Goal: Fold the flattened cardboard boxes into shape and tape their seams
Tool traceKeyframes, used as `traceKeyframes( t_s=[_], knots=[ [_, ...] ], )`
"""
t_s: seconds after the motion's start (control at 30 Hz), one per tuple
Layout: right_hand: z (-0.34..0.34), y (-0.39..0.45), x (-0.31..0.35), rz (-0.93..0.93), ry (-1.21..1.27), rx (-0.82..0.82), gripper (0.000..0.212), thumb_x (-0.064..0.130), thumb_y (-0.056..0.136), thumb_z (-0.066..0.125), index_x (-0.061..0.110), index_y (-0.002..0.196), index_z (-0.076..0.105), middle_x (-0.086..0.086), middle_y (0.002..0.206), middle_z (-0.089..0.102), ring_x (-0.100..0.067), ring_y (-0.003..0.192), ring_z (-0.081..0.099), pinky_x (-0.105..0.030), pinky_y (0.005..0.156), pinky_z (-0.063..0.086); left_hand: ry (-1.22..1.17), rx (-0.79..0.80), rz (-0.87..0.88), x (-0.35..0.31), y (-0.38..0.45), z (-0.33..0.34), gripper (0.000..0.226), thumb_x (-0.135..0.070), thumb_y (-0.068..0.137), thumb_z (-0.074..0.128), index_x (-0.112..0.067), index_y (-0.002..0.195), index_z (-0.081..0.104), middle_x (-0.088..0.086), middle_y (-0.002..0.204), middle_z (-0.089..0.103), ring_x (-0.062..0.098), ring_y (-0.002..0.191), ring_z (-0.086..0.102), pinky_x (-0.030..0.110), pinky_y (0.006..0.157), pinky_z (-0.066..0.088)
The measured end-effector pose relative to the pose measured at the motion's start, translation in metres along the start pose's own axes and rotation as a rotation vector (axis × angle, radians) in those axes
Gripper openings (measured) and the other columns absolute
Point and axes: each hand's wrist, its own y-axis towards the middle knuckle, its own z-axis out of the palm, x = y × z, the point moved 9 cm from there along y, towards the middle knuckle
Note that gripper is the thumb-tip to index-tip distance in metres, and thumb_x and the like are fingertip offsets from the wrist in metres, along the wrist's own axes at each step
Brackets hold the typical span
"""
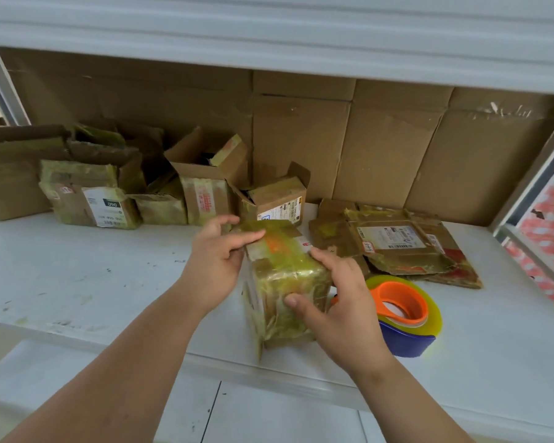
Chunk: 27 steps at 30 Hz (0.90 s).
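A small cardboard box [285, 282] stands folded into shape near the front edge of the white desk [93, 276], its brown walls wrapped in crinkled, glossy yellowish tape with an orange-red printed patch on top — the writing there is too blurred to read. The left hand [218, 254] rests against the box's upper left side, its fingers laid straight across the top flap, the grip loose and apart. The right hand [336, 302] holds the box's right side, thumb pressed on the near face and fingers curled over the top right edge.

Just right of the box lies a tape dispenser [403, 314]: an orange ring inside a translucent yellow roll, on a blue plastic body.

Behind it sits a flattened stack of boxes [394, 247], worn and tape-streaked, with a white shipping label and a handwritten tag reading roughly "347".

Along the back stand opened boxes [205, 187] with raised flaps — their contents are dark and unclear. One at the left carries a label with "090" upside down [113, 204]. Plain corrugated cardboard sheets [381, 148] line the wall.
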Motion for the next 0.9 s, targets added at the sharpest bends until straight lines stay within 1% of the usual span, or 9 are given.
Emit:
traceKeyframes(
  t_s=[0.1,0.2,0.23,0.33,0.47,0.6,0.77,0.83,0.9],
  knots=[
    [0.0,-0.004,-0.002,-0.033,-0.109,-0.045,0.065,0.06,0.069,0.07,0.043,0.126,0.043,0.02,0.114,0.044,0.007,0.109,0.045,-0.024,0.093,0.046,-0.246,0.213,-0.111,-0.009,-0.012,0.024,0.032,-0.032,0.103,0.045,-0.041,0.131,0.058,-0.015,0.149,0.035,-0.005,0.131,0.036,0.028,0.116,0.03],
    [0.004,-0.005,-0.006,-0.044,-0.104,0.01,0.062,0.063,0.071,0.067,0.043,0.124,0.041,0.015,0.116,0.045,0.005,0.109,0.047,-0.024,0.089,0.048,-0.229,0.351,-0.06,-0.016,-0.022,0.039,0.065,-0.08,0.073,0.054,-0.058,0.133,0.043,-0.026,0.158,0.008,-0.01,0.142,0.011,0.027,0.115,0.023],
    [0.005,-0.005,-0.007,-0.062,-0.097,0.027,0.058,0.061,0.075,0.065,0.042,0.124,0.041,0.013,0.117,0.045,0.005,0.111,0.047,-0.023,0.087,0.049,-0.223,0.382,-0.052,-0.018,-0.024,0.042,0.072,-0.082,0.067,0.06,-0.059,0.133,0.042,-0.027,0.158,0.001,-0.01,0.142,0.007,0.024,0.113,0.026],
    [0.005,-0.003,-0.005,-0.13,-0.107,0.03,0.048,0.055,0.086,0.06,0.035,0.126,0.042,0.009,0.118,0.049,0.001,0.11,0.051,-0.028,0.085,0.051,-0.232,0.416,-0.054,-0.018,-0.026,0.047,0.062,-0.065,0.072,0.07,-0.061,0.128,0.045,-0.03,0.157,-0.009,-0.003,0.144,0.013,0.01,0.101,0.037],
    [0.005,-0.003,-0.007,-0.162,-0.152,0.006,0.051,0.056,0.087,0.058,0.029,0.127,0.043,0.011,0.117,0.05,0.0,0.107,0.052,-0.02,0.083,0.049,-0.155,0.402,0.018,-0.019,-0.026,0.045,0.063,-0.066,0.069,0.066,-0.062,0.126,0.041,-0.035,0.152,-0.005,-0.025,0.13,0.015,-0.001,0.095,0.034],
    [0.004,-0.004,-0.009,-0.147,-0.169,0.001,0.054,0.06,0.086,0.058,0.03,0.128,0.043,0.015,0.116,0.047,0.002,0.105,0.052,-0.019,0.082,0.05,0.009,0.407,0.111,-0.021,-0.026,0.045,0.07,-0.078,0.068,0.059,-0.066,0.13,0.029,-0.039,0.153,-0.008,-0.038,0.122,0.0,0.011,0.107,0.029],
    [-0.002,-0.008,-0.013,-0.054,-0.088,0.09,0.056,0.064,0.084,0.06,0.043,0.132,0.04,0.023,0.123,0.053,0.003,0.113,0.054,-0.029,0.089,0.051,0.109,0.407,0.099,-0.021,-0.024,0.044,0.081,-0.078,0.071,0.054,-0.06,0.143,0.02,-0.037,0.154,0.001,-0.011,0.14,0.014,0.026,0.114,0.033],
    [-0.015,-0.012,-0.022,0.008,-0.071,0.031,0.056,0.056,0.084,0.059,0.037,0.134,0.042,0.02,0.12,0.059,-0.004,0.11,0.06,-0.033,0.087,0.051,0.133,0.41,0.081,-0.022,-0.025,0.044,0.089,-0.074,0.074,0.054,-0.053,0.15,0.012,-0.033,0.157,0.001,-0.013,0.135,0.018,0.025,0.112,0.034],
    [-0.038,-0.015,-0.034,0.069,-0.262,-0.1,0.043,0.046,0.082,0.054,0.024,0.12,0.054,0.014,0.102,0.059,-0.014,0.097,0.061,-0.041,0.08,0.05,0.113,0.391,0.069,-0.023,-0.028,0.041,0.09,-0.073,0.077,0.054,-0.049,0.153,0.012,-0.029,0.16,0.0,-0.014,0.133,0.018,0.024,0.112,0.032]
  ],
)
